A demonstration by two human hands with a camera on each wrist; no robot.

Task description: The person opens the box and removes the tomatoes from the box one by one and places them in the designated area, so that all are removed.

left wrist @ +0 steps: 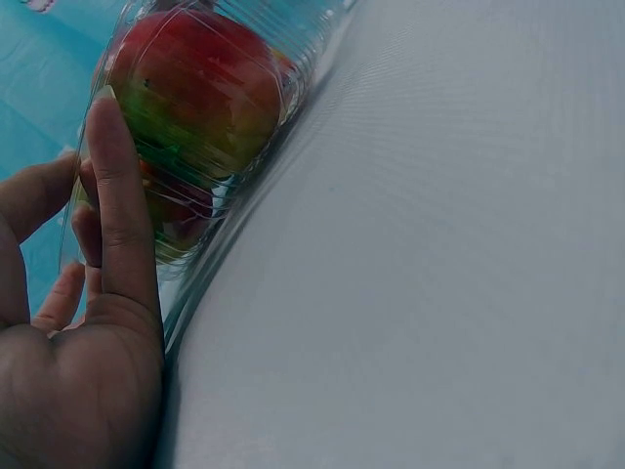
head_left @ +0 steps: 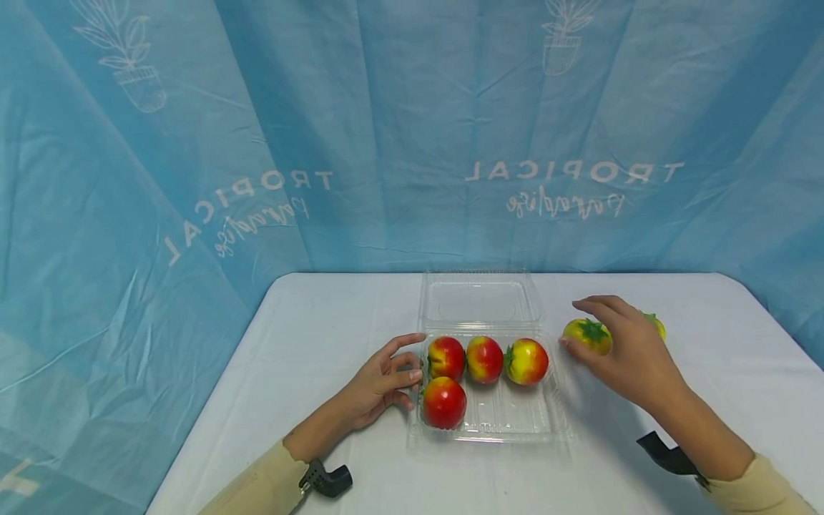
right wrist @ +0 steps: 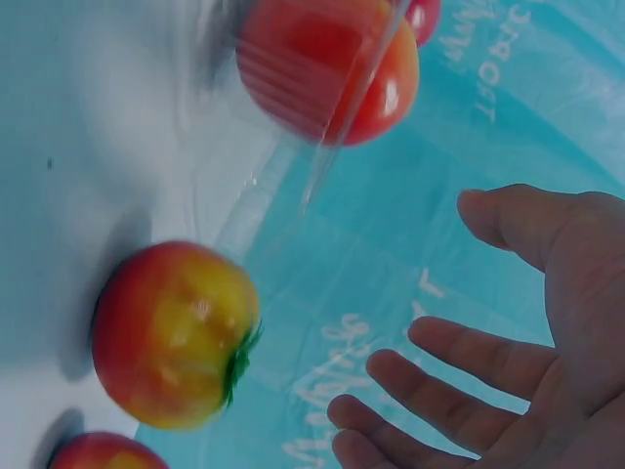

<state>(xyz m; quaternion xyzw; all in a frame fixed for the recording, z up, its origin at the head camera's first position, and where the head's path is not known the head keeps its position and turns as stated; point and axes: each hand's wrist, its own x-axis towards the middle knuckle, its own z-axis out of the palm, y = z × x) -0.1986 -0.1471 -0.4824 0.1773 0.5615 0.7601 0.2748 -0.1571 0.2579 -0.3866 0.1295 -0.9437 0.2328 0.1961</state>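
Note:
An open clear plastic clamshell container (head_left: 508,422) holds several red-and-yellow tomatoes: a back row of tomatoes (head_left: 485,360) and a red tomato (head_left: 444,403) at the front left. My left hand (head_left: 383,383) holds the container's left edge, thumb and fingers at the rim; the left wrist view shows the thumb (left wrist: 122,205) along its wall. To the right, my right hand (head_left: 621,350) is over the table with thumb and fingers spread around a yellow-green tomato (head_left: 587,336). A gap shows between this hand and the tomato (right wrist: 176,332) in the right wrist view.
Another tomato (head_left: 655,325) is partly hidden behind my right hand. The container's lid (head_left: 481,300) lies folded back toward the table's far edge. A white cloth (head_left: 322,307) covers the table, and a blue printed curtain (head_left: 412,143) hangs behind and at the left.

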